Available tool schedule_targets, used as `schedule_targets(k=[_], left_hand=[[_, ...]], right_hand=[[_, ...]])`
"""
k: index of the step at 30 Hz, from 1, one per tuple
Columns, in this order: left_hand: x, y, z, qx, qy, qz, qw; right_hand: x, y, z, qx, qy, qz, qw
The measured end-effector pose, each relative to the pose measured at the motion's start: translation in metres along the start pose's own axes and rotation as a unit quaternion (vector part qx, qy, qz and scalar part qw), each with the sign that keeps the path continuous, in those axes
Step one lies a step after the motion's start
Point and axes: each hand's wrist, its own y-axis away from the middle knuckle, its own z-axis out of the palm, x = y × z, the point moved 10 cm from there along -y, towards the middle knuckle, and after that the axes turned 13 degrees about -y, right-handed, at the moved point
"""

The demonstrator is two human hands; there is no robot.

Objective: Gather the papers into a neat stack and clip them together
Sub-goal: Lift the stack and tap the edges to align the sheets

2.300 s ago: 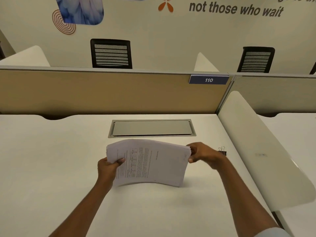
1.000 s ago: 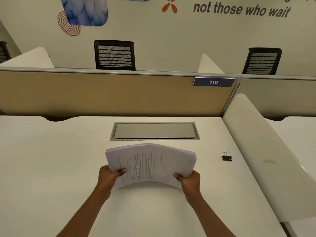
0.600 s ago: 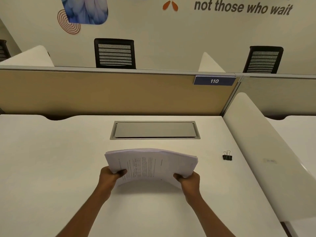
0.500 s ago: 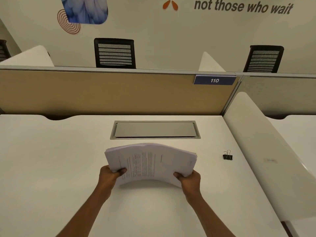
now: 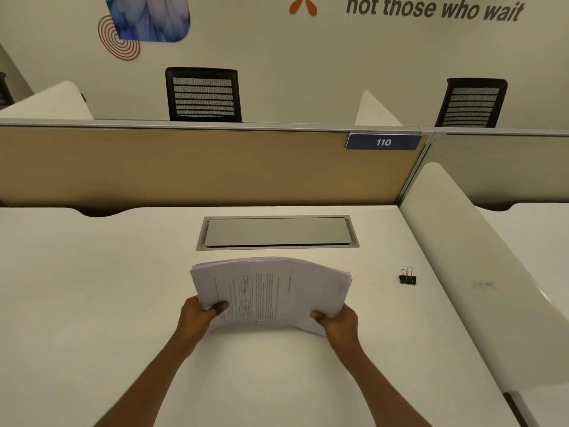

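Observation:
A stack of printed white papers (image 5: 271, 291) is held upright on edge over the white desk (image 5: 92, 288), bowed in the middle, its lower edge near the desk surface. My left hand (image 5: 197, 315) grips the stack's lower left corner. My right hand (image 5: 338, 323) grips its lower right corner. The sheets' top edges are slightly fanned. A small black binder clip (image 5: 407, 277) lies on the desk to the right of the papers, apart from both hands.
A recessed metal cable hatch (image 5: 277, 232) sits in the desk behind the papers. A tan partition (image 5: 184, 167) closes the far edge and a white curved divider (image 5: 480, 272) runs along the right side. Two black chairs stand beyond the partition.
My right hand moved from the stack's upper right edge down to its lower right corner. The stack dipped toward the desk and came back up, still held on edge.

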Motion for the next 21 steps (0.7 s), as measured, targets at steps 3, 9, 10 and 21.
schedule_targets(k=[3, 9, 10, 21], left_hand=[[0.001, -0.002, 0.0, -0.004, -0.006, 0.007, 1.0], [0.014, -0.003, -0.005, 0.012, -0.035, 0.014, 0.999], [0.017, -0.004, -0.007, 0.01, -0.032, 0.013, 0.999], [0.132, -0.003, -0.052, -0.067, 0.046, 0.114, 0.99]], right_hand=[[-0.005, -0.002, 0.001, -0.018, 0.034, -0.009, 0.999], [-0.018, 0.0, 0.009, -0.045, 0.092, -0.045, 0.994], [-0.021, 0.0, 0.009, -0.039, 0.089, -0.047, 0.994], [-0.042, 0.018, 0.002, 0.009, -0.203, 0.024, 0.979]])
